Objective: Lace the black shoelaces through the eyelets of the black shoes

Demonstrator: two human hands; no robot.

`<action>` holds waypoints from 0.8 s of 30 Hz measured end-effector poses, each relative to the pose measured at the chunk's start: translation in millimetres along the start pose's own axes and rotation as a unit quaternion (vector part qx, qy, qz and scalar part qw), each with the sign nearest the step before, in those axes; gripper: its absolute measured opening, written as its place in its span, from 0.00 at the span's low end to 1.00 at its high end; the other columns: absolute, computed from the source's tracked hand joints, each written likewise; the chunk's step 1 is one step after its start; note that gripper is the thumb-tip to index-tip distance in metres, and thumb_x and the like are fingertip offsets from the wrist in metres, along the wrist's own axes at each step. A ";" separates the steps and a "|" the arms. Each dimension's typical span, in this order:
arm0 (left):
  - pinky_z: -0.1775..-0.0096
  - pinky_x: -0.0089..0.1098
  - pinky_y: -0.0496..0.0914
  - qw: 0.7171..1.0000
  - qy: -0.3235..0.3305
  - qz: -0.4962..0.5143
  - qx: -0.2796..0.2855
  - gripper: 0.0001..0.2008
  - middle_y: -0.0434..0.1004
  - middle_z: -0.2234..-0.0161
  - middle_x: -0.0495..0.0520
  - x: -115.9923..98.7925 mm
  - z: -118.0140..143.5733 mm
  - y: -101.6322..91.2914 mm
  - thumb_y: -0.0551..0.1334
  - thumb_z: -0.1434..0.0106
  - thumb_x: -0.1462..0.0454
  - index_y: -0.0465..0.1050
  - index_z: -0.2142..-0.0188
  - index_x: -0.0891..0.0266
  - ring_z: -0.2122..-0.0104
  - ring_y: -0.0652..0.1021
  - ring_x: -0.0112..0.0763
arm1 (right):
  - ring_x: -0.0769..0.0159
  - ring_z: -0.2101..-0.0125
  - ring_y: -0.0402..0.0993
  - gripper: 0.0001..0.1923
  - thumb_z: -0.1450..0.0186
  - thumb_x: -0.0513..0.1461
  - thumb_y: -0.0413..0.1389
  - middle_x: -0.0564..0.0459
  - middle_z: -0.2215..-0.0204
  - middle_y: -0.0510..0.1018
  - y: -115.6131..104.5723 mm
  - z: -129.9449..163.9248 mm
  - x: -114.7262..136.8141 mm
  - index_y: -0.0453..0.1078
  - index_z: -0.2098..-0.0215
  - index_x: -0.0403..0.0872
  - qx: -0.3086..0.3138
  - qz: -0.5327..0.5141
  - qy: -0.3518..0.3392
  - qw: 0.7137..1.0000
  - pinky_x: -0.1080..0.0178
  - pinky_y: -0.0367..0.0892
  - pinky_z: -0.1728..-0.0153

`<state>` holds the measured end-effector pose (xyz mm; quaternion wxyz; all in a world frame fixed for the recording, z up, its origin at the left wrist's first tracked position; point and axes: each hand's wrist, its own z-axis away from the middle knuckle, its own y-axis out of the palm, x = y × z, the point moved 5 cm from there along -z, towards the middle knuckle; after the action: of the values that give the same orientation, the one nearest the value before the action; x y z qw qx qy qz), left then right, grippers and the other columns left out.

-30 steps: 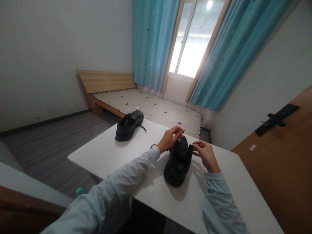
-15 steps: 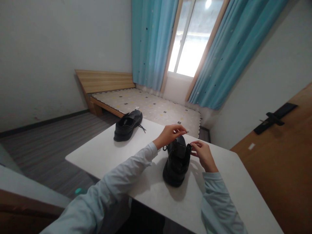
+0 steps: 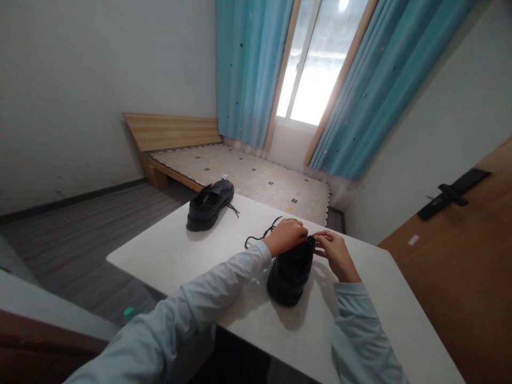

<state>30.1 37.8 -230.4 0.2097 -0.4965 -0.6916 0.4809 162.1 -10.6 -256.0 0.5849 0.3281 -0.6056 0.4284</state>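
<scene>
A black lace-up shoe (image 3: 286, 282) sits on the white table, its heel towards me and its opening facing up. My left hand (image 3: 288, 234) reaches across the front of it, fingers closed at the right-hand lace flap; whatever is between its fingertips is hidden. From the other side, my right hand (image 3: 331, 248) pinches the top edge of that flap and holds it upright. A black shoelace (image 3: 259, 237) curves over the table, left of the shoe. The matching black shoe (image 3: 210, 205) stands apart at the table's far left, its lace ends hanging out to the right.
Both shoes are on the white table (image 3: 160, 258), whose far edge meets a bed with a patterned mattress (image 3: 256, 170). A wooden door with a black handle (image 3: 452, 194) is at the right. Blue curtains (image 3: 252, 69) flank the window behind.
My left hand has come down and towards the right-hand flap from above the toe, where it held a lace tip. More lace shows left of the shoe. My right hand stays at the flap.
</scene>
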 end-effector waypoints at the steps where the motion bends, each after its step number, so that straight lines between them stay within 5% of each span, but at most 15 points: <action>1: 0.59 0.32 0.65 1.000 0.001 -0.003 -0.001 0.09 0.76 0.67 0.55 -0.1 0.3 0.3 0.57 0.38 0.64 0.77 0.66 0.61 0.64 0.76 0.34 | 0.70 0.78 0.72 0.06 0.54 0.38 0.58 0.54 0.78 0.75 -0.1 0.2 0.3 0.68 0.76 0.45 0.002 0.001 0.000 1.000 0.67 0.70 0.77; 15: 0.61 0.33 0.65 1.000 -0.013 -0.013 0.006 0.10 0.75 0.67 0.56 -4.8 0.0 -0.6 0.56 0.37 0.64 0.76 0.66 0.63 0.63 0.75 0.36 | 0.70 0.78 0.72 0.06 0.53 0.38 0.59 0.55 0.80 0.74 1.5 -0.9 1.1 0.69 0.77 0.45 0.005 0.007 -0.002 1.000 0.66 0.72 0.77; 24: 0.60 0.32 0.66 1.000 -0.017 -0.008 -0.015 0.09 0.74 0.68 0.57 0.5 -1.7 7.7 0.57 0.38 0.65 0.77 0.66 0.63 0.63 0.73 0.35 | 0.70 0.81 0.72 0.09 0.47 0.42 0.59 0.57 0.80 0.73 3.9 -8.7 -7.1 0.65 0.75 0.46 0.079 0.052 0.014 0.995 0.67 0.71 0.81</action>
<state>34.9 39.3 -236.5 0.1944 -0.4854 -0.7064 0.4770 163.0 -1.9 -263.9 0.5427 0.3351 -0.5777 0.5094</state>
